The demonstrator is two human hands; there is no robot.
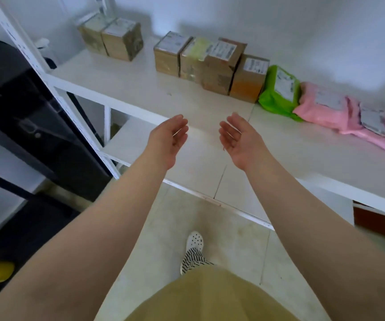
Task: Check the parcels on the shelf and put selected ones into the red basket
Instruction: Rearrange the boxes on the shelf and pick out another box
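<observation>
White shelf (140, 89): carrying the parcels along its back, against the wall.
Left hand (169, 141): reaching forward above the shelf's front edge, palm facing right, fingers loosely extended, holding nothing.
Right hand (239, 141): mirroring it, palm facing left, fingers relaxed, holding nothing; the hands are staying apart.
Boxes (210, 63): four brown cartons standing side by side mid-shelf; two more (112, 38) sitting further left.
Green bag (279, 93): leaning beside the last carton.
Pink bags (339, 112): lying to the right.
Labels: white stickers showing on every parcel, print too blurred to read.
Red basket: cannot tell where.
</observation>
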